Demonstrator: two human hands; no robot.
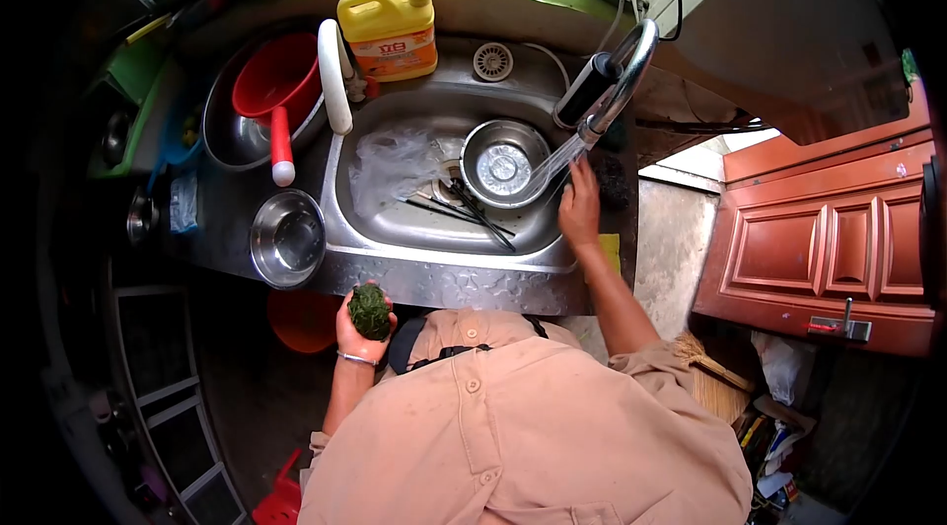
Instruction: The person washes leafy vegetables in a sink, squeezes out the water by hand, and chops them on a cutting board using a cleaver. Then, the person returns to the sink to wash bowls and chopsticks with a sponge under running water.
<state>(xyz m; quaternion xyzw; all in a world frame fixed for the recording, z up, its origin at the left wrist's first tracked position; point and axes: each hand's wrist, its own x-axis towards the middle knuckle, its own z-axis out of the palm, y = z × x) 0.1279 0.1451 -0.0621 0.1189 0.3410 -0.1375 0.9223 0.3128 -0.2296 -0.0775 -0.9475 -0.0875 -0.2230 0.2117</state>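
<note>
My left hand [361,326], palm up in front of the counter, is closed around a squeezed ball of dark green leafy vegetable [369,312]. My right hand [580,204] is at the sink's right side, fingers stretched toward the tip of the curved metal faucet [631,66]; whether they touch it I cannot tell. Water streams from the faucet into a round metal bowl [505,164] in the steel sink [444,247]. Beside that bowl lie dark chopsticks [459,211] and a clear plastic bag [390,170].
On the left counter stand a small steel bowl [288,237] and a red ladle [281,135] over a large metal basin [237,142]. Behind the sink are a white spout [333,81], a yellow detergent jug [393,37] and a drain strainer [492,61]. A brown cabinet door [819,239] is at right.
</note>
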